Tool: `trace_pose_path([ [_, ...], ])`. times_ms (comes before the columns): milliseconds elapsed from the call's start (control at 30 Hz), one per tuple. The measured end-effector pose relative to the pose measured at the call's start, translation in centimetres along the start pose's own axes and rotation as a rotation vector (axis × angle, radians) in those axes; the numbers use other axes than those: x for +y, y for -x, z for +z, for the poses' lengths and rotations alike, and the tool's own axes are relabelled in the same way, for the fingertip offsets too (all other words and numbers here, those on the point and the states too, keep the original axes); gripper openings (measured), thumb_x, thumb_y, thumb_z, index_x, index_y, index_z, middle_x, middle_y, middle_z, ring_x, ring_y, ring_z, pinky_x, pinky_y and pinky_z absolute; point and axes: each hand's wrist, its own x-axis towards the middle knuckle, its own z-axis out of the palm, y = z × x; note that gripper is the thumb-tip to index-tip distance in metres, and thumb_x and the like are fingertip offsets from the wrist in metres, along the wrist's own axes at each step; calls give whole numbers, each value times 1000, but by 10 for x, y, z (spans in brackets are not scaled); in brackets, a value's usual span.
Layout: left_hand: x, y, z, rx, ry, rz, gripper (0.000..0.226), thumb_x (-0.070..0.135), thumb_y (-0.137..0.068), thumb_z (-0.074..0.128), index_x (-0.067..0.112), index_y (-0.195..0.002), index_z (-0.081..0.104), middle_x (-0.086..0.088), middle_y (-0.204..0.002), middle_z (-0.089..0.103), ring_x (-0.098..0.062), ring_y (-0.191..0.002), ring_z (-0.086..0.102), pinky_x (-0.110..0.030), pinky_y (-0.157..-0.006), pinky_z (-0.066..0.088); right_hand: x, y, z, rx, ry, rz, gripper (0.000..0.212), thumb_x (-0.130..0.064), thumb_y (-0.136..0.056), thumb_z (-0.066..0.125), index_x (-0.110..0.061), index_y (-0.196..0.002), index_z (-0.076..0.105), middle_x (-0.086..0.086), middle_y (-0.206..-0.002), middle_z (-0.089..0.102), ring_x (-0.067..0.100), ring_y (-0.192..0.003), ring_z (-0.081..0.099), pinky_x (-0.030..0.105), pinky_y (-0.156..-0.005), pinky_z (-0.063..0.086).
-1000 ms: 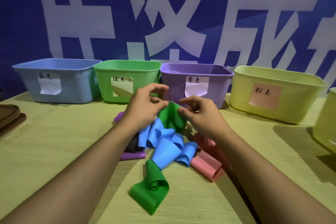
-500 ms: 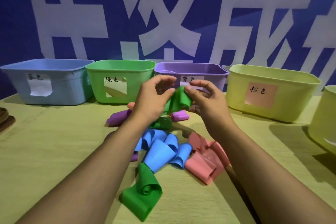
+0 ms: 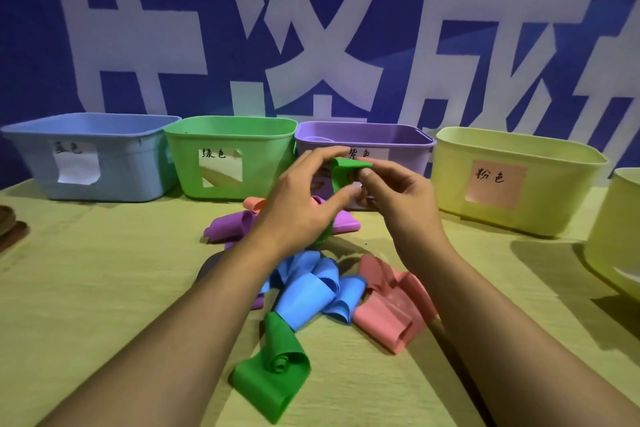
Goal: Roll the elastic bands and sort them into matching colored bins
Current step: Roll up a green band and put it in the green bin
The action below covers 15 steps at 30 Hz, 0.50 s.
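Observation:
My left hand (image 3: 304, 201) and my right hand (image 3: 394, 198) both pinch the top end of a green elastic band (image 3: 343, 173), held up in front of the purple bin (image 3: 363, 142). The band hangs down behind my left hand. On the table below lie a blue band (image 3: 311, 291), a pink band (image 3: 391, 305), a purple band (image 3: 232, 229) and a second green band (image 3: 273, 371), loosely curled. The green bin (image 3: 228, 156) stands left of the purple one, the blue bin (image 3: 90, 156) further left.
A yellow-green bin (image 3: 512, 180) with a pink label stands to the right, and another pale bin (image 3: 616, 232) sits at the right edge. A brown object (image 3: 8, 225) lies at the left edge. A blue wall banner rises behind the bins.
Both hands have lifted the green band's end higher and away from me, from above the pile to in front of the purple bin. The bands on the table stayed put.

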Motion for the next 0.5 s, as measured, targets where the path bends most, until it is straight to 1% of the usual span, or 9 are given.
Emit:
trace_pose_path([
  [67,1,-2,-2,72,14,22,38,28,-92,77,26,-127,64,8,-120,68,-5,-102,68,-35,-93,59,-3,2,1,14,44,-48,14,-9,-99,65,-17,-105,76,0,-87,76,6,-73,69,21,-66,57],
  [100,2,-2,-2,91,31,30,33,26,-92,76,24,-124,66,8,-116,70,-3,-93,69,-33,-88,60,-3,3,1,8,75,-78,12,-10,-99,66,-16,-104,75,-1,-87,75,1,-72,67,16,-64,54],
  [133,3,-2,-2,106,37,44,29,24,-92,76,22,-120,69,9,-111,72,-2,-89,69,-31,-85,60,-3,4,1,-1,115,-108,11,-13,-98,67,-14,-105,75,0,-89,73,-2,-73,65,14,-64,52],
  [167,4,-2,-2,123,28,66,25,24,-93,75,20,-117,71,9,-107,73,-3,-90,70,-30,-85,60,-2,5,2,-10,162,-137,11,-15,-98,68,-14,-106,74,2,-92,72,-4,-74,64,13,-65,51],
  [267,3,-3,-3,167,5,119,18,27,-93,74,15,-106,76,6,-97,74,-10,-90,71,-34,-82,60,-4,7,4,-35,256,-184,10,-22,-100,66,-18,-107,72,-2,-97,71,-1,-84,64,15,-74,51],
  [367,3,-5,-4,215,17,135,23,32,-94,71,11,-99,78,3,-89,74,-12,-82,70,-37,-76,59,-7,11,7,-136,151,-147,7,-16,-102,60,-17,-105,67,-15,-88,71,-2,-88,67,16,-77,54],
  [400,3,-5,-4,223,35,125,21,31,-94,72,11,-97,78,3,-88,74,-13,-81,70,-37,-76,59,-7,12,7,-172,118,-132,7,-13,-102,61,-16,-107,65,-15,-89,72,-1,-90,68,18,-79,55],
  [433,4,-6,-5,229,57,109,19,29,-94,73,10,-97,78,3,-87,74,-13,-80,70,-38,-76,59,-6,12,8,-205,97,-114,12,-12,-100,64,-16,-111,63,-13,-93,74,2,-95,70,21,-82,56],
  [500,6,-6,-6,246,102,75,17,26,-95,73,10,-97,78,2,-88,75,-14,-81,71,-39,-76,59,-3,12,9,-256,96,-73,28,-10,-96,69,-19,-121,59,-3,-106,76,10,-104,72,27,-88,58],
])
